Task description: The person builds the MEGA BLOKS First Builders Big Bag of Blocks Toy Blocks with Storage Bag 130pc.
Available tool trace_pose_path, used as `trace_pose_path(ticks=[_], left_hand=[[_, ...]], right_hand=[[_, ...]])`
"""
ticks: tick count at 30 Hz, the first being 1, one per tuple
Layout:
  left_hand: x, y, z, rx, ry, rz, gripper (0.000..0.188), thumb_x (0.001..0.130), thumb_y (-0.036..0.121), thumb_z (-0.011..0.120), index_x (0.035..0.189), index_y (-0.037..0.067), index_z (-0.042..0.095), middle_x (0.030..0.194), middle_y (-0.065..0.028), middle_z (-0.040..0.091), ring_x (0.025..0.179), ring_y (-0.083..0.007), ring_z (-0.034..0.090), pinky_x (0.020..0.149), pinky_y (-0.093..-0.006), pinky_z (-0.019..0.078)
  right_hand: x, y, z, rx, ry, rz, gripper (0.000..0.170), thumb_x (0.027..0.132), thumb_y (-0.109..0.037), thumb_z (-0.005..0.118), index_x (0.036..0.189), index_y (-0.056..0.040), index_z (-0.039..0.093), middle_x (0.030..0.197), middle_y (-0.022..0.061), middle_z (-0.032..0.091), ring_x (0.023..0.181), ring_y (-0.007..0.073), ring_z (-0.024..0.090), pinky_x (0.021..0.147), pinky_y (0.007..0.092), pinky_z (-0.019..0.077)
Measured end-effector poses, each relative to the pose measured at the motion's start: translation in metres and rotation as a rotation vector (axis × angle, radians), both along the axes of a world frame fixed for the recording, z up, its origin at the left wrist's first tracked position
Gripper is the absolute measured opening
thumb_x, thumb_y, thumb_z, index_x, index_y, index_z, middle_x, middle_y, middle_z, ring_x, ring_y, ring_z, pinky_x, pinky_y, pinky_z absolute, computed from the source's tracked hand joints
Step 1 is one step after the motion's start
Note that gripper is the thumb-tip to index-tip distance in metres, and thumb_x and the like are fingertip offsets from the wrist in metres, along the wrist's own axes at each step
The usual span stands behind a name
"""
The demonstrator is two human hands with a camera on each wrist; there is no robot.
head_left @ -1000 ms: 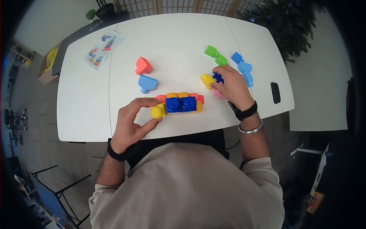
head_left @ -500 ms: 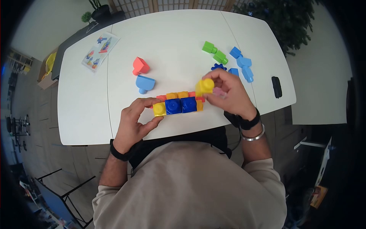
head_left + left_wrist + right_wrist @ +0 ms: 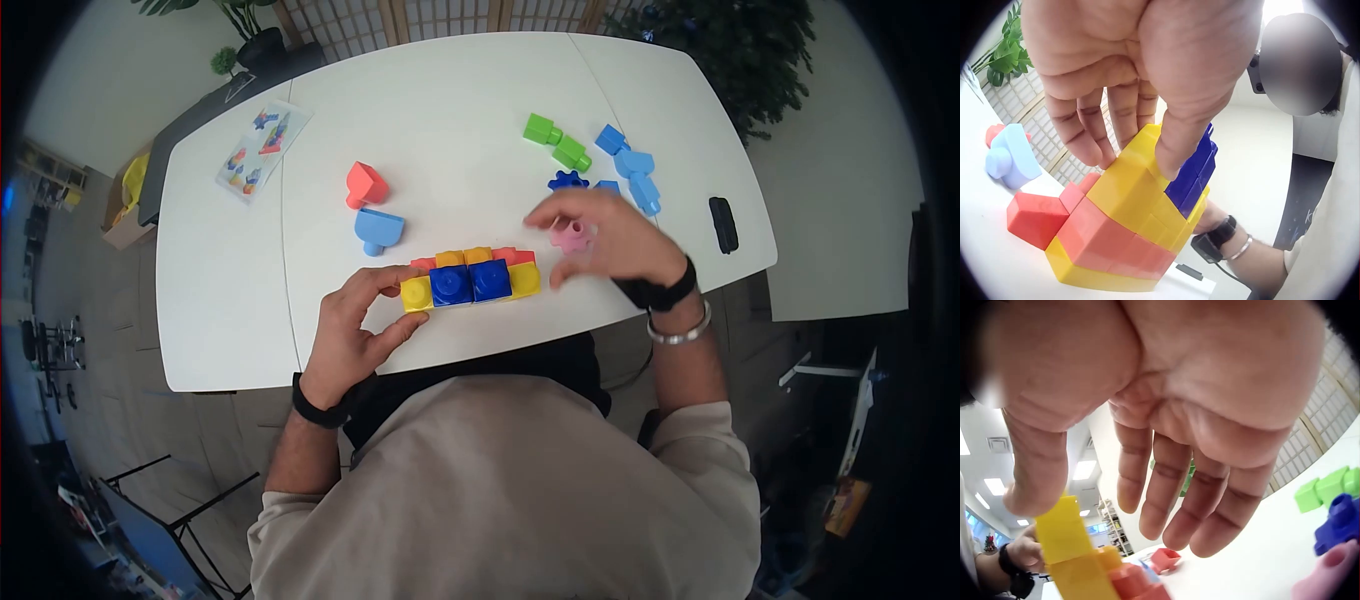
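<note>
A stack of toy building blocks stands near the table's front edge, with layers of yellow and red under a top row. Two dark blue blocks [image 3: 470, 282] fill the middle of that row, between a yellow block [image 3: 416, 294] on the left and another yellow block [image 3: 524, 280] on the right. My left hand [image 3: 345, 322] pinches the left yellow block between thumb and fingers; the left wrist view shows the thumb [image 3: 1179, 150] against its side. Just right of the stack, my right hand [image 3: 615, 240] holds nothing, fingers extended and thumb apart. Under it lies a pink gear-shaped piece [image 3: 572, 236].
Left of the stack lie a red block [image 3: 367, 184] and a light blue rounded block [image 3: 380, 229]. Beyond my right hand are a dark blue gear piece [image 3: 567, 180], green blocks [image 3: 572, 153] and light blue blocks [image 3: 634, 162]. A picture sheet [image 3: 264, 150] and a black case [image 3: 723, 225] lie farther out.
My right hand took a yellow block from beside the gear pieces, set it on the stack's right end, let go and drew back right. The left hand kept its pinch.
</note>
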State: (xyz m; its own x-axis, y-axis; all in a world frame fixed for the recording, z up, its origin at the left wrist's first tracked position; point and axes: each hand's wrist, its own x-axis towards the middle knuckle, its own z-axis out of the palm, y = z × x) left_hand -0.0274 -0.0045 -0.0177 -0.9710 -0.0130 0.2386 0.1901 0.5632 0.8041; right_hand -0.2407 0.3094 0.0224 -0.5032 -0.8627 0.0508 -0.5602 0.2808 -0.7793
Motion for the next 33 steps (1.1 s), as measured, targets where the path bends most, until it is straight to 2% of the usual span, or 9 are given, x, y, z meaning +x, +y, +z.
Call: trace_pose_path(ticks=[2,7,8,13,17,20,26,29,33], left_hand=[[0.001,0.002,0.007,-0.033,0.001,-0.008,0.063,0.084,0.016,0.099,0.138,-0.001,0.071,0.129,-0.0158,0.080,0.112,-0.0266,0.079,0.103,-0.0372,0.0600],[0.013,-0.012,0.006,0.036,0.010,-0.047,0.096,0.077,0.037,0.103,0.154,0.000,0.060,0.141,-0.0174,0.076,0.125,-0.0269,0.074,0.104,-0.0397,0.0592],[0.017,-0.017,0.006,0.101,0.005,-0.044,0.100,0.079,0.048,0.100,0.155,-0.002,0.059,0.142,-0.0171,0.076,0.128,-0.0272,0.073,0.103,-0.0402,0.0585],[0.031,-0.033,0.021,0.160,0.082,0.039,0.092,0.088,0.057,0.092,0.150,-0.003,0.061,0.140,-0.0169,0.076,0.124,-0.0273,0.073,0.100,-0.0392,0.0580],[0.032,-0.036,0.041,0.145,0.148,0.137,0.066,0.088,0.029,0.098,0.139,-0.001,0.069,0.133,-0.0167,0.079,0.119,-0.0270,0.075,0.096,-0.0380,0.0607],[0.025,-0.035,0.054,0.031,0.214,0.119,0.047,0.091,0.010,0.093,0.133,0.001,0.073,0.128,-0.0164,0.080,0.115,-0.0271,0.077,0.091,-0.0375,0.0618],[0.014,-0.026,0.056,-0.015,0.261,0.093,0.039,0.091,0.010,0.093,0.125,0.001,0.076,0.126,-0.0162,0.081,0.113,-0.0275,0.078,0.088,-0.0372,0.0628],[0.018,-0.026,0.054,-0.032,0.278,0.077,0.040,0.091,0.012,0.094,0.125,0.002,0.076,0.126,-0.0164,0.081,0.112,-0.0282,0.078,0.087,-0.0376,0.0635],[0.026,-0.038,0.056,-0.045,0.252,0.098,0.038,0.093,0.006,0.090,0.127,0.000,0.073,0.128,-0.0180,0.079,0.115,-0.0282,0.076,0.091,-0.0378,0.0622]], right_hand=[[-0.035,-0.002,-0.005,0.114,0.039,-0.236,0.056,0.076,-0.013,0.101,0.125,-0.0027,0.076,0.114,0.0097,0.078,0.104,0.0200,0.072,0.092,0.0323,0.0593],[-0.108,-0.016,-0.048,0.216,0.534,-0.456,0.057,0.084,-0.023,0.094,0.132,-0.0002,0.073,0.126,0.0198,0.077,0.114,0.0367,0.075,0.098,0.0443,0.0605],[-0.117,-0.018,-0.054,0.309,0.511,-0.442,0.059,0.086,-0.028,0.091,0.134,-0.0006,0.071,0.129,0.0221,0.077,0.120,0.0419,0.073,0.102,0.0482,0.0596],[-0.133,-0.037,-0.068,0.442,0.440,-0.444,0.044,0.086,-0.025,0.088,0.124,-0.0040,0.077,0.120,0.0199,0.079,0.114,0.0405,0.075,0.099,0.0476,0.0610],[-0.122,-0.042,-0.054,0.334,0.474,-0.455,0.026,0.088,-0.020,0.084,0.112,-0.0103,0.083,0.107,0.0160,0.080,0.107,0.0390,0.077,0.097,0.0481,0.0622],[-0.108,-0.046,-0.036,0.381,0.525,-0.399,0.034,0.089,-0.016,0.081,0.123,-0.0108,0.079,0.113,0.0169,0.078,0.112,0.0386,0.076,0.099,0.0478,0.0620],[-0.104,-0.066,-0.042,0.455,0.444,-0.283,0.054,0.090,-0.016,0.082,0.143,-0.0190,0.071,0.133,0.0213,0.067,0.121,0.0414,0.071,0.105,0.0468,0.0592],[-0.110,-0.079,-0.056,0.609,0.439,-0.197,0.055,0.089,-0.014,0.080,0.142,-0.0228,0.071,0.132,0.0213,0.067,0.123,0.0410,0.072,0.107,0.0467,0.0594],[-0.110,-0.088,-0.050,0.541,0.488,-0.170,0.037,0.090,-0.013,0.078,0.126,-0.0198,0.079,0.133,0.0183,0.067,0.119,0.0395,0.073,0.102,0.0487,0.0598]])
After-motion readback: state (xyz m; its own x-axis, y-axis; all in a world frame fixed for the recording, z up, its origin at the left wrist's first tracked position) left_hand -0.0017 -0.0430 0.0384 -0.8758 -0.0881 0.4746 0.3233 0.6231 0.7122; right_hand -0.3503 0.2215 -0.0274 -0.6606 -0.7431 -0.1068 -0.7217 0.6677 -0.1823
